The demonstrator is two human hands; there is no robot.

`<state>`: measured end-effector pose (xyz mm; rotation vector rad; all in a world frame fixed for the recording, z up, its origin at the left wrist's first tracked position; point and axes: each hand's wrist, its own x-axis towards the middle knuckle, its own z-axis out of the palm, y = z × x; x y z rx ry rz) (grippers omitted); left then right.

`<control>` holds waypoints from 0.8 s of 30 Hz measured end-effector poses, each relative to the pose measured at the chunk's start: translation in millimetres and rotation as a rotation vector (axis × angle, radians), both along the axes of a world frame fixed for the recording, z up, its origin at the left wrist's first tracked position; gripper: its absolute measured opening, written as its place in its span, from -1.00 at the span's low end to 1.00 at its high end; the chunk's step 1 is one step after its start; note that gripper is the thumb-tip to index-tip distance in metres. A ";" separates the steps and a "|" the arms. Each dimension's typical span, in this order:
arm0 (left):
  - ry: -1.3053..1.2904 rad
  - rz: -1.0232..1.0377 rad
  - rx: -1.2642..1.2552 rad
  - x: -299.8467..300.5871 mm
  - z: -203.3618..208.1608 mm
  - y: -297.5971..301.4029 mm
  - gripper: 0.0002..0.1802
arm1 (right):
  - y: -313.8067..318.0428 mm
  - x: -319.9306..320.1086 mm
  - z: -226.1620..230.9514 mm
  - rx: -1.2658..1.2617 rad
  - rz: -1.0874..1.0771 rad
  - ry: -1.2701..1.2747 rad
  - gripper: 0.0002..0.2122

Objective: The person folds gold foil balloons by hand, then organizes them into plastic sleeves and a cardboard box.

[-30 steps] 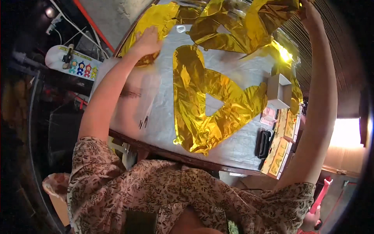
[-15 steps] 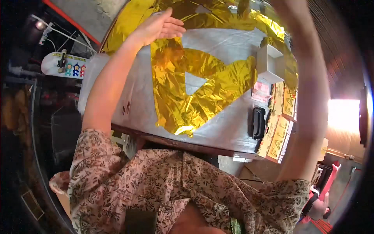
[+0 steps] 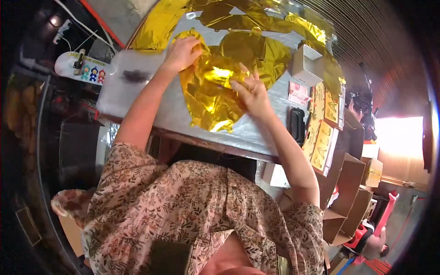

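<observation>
A flat gold foil balloon (image 3: 213, 103), shaped like a letter, lies crumpled and partly folded on the grey-covered table (image 3: 151, 110). My left hand (image 3: 184, 52) has its fingers curled round the foil at its far left part. On the right side of the same balloon, my right hand (image 3: 255, 94) grips the foil between thumb and fingers, with some fingers raised and slightly blurred. Bright glare covers the foil between the two hands.
More gold foil balloons (image 3: 153, 27) lie along the table's far side. At the right are an open white box (image 3: 308, 64), a pink printed slip (image 3: 299, 92), a black plastic case (image 3: 297, 124) and printed packs (image 3: 326, 146). Cardboard boxes (image 3: 350, 183) stand beyond the right edge.
My right hand has come down from the far right onto the balloon. My left hand has closed on the foil. The balloon, spread out before, is now bunched and folded inward.
</observation>
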<state>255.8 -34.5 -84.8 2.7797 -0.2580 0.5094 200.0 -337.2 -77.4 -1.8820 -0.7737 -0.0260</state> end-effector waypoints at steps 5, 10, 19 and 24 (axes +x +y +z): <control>-0.180 -0.028 -0.181 -15.5 -9.5 1.2 -0.65 | -1.2 -34.9 -9.8 -0.213 0.039 -0.042 -0.89; -0.228 -0.158 -0.260 -26.9 -10.1 2.1 -0.65 | -6.3 -42.9 -17.1 -0.336 0.054 -0.232 -0.62; -0.198 -0.128 -0.031 -35.0 -18.5 -4.7 -0.59 | 2.7 -49.1 -5.0 -0.391 0.076 -0.369 -0.58; 0.059 -0.107 -0.128 -40.0 1.7 -7.6 -0.54 | 1.5 -51.7 -5.5 -0.410 0.133 -0.362 -0.53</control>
